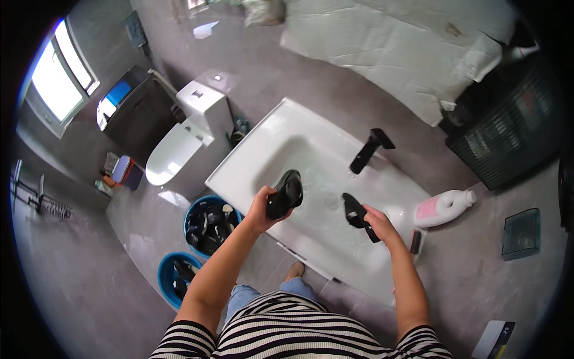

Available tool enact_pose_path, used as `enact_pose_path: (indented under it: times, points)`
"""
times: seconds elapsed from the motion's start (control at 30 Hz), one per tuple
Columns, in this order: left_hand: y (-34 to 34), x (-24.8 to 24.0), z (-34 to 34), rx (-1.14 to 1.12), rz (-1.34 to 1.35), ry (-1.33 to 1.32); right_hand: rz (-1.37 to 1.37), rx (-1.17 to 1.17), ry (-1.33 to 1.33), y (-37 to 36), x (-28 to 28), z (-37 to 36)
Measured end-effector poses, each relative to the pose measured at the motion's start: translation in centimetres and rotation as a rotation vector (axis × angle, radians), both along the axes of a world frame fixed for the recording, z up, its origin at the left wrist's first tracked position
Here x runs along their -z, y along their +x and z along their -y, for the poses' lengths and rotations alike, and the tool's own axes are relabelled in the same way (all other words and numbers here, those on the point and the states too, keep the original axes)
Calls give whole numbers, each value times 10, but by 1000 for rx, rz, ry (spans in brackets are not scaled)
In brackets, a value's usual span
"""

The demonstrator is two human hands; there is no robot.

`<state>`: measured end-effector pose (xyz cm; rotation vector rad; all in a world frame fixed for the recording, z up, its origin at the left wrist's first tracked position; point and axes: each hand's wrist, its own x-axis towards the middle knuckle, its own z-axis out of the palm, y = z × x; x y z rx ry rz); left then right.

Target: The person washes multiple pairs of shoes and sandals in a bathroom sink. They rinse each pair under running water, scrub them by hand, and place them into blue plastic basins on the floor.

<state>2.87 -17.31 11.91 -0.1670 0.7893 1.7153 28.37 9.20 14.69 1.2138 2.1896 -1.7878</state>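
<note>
My left hand point(262, 208) is closed around a black slipper point(287, 192) above the near left side of the white sink point(246, 160). Held in my right hand point(381, 224) is another black slipper point(354, 210), tilted over the right part of the basin. Shallow clear water seems to lie in the basin. A black faucet point(366, 152) stands on the far rim, beyond both slippers. Near my right wrist, a small dark brush point(415, 241) lies at the sink's right edge.
A white bottle with a pink label point(439, 208) is on the sink's right corner. Two blue buckets, a larger one point(188, 230) and a smaller one point(161, 279), hold dark footwear on the floor to my left. Behind them is a toilet point(173, 157). A dark crate point(508, 125) is at right.
</note>
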Motion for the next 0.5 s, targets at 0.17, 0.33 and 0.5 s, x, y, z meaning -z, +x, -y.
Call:
enact_pose_path:
  times: [0.17,0.33,0.5]
  points:
    - [-2,-7,94,-277,-147,98,-283,-42,-345,-68,-32,106]
    - [-15,19,254,-563,-349,117,-414,-324,-723,-180,-4,268]
    - [-10,85,419,-880,-325,-166,-122,-520,-990,-278,85,451]
